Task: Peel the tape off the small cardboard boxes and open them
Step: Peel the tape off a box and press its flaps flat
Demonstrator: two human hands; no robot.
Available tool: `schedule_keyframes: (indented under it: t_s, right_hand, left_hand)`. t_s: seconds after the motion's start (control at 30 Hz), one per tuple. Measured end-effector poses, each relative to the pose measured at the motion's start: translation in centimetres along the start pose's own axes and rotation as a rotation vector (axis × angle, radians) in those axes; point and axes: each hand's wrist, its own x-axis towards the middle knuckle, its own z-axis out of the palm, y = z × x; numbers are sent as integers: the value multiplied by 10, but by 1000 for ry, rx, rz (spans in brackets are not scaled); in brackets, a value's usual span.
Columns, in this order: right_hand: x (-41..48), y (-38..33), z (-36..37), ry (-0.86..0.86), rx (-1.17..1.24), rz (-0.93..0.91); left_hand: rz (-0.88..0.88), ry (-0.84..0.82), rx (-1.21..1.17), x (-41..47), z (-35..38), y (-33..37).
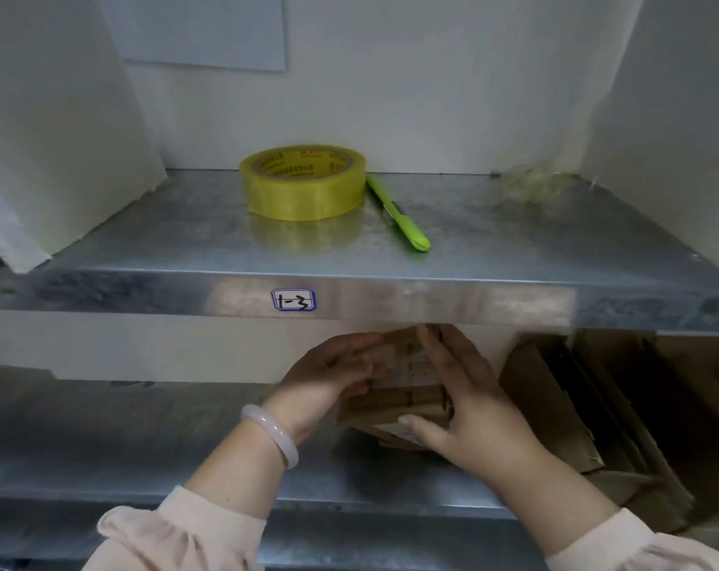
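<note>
1. While the left hand point(333, 372) and the right hand point(473, 410) press in from either side, the small brown cardboard box point(407, 385) is held between them at lower centre of the frame. Both hands are spread wide with fairly straight fingers, and the right thumb lies along its near lower edge.
2. Its long axis runs away from the person, the far end tipped up just under the front lip of the grey metal upper shelf point(432, 300). Neither hand is nearer.
3. Though blurred, it shows a dark band across the top and a pale label; it looks unopened.
4. Lower right lie opened brown cardboard boxes point(555, 405); upper centre, a yellow tape roll point(304, 187) and a green pen-shaped tool point(399, 216).
</note>
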Motion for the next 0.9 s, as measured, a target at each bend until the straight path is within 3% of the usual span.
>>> schedule_keyframes:
  t_s: [0.4,0.6,0.67,0.77,0.9]
  right_hand:
    - [-20,34,-12,20,16,25]
    - [-29,37,-14,39,78,33]
    - [-32,37,-14,50,99,76]
    - [-42,46,-17,78,169,289]
    - [-47,46,-18,23,172,299]
  left_hand:
    - [146,155,323,-1,26,-13]
    - [81,148,155,-6,46,-6]
    - [75,240,79,-6,47,-4]
    - [38,405,4,-3,26,-6]
    - [11,418,36,-7,10,-8]
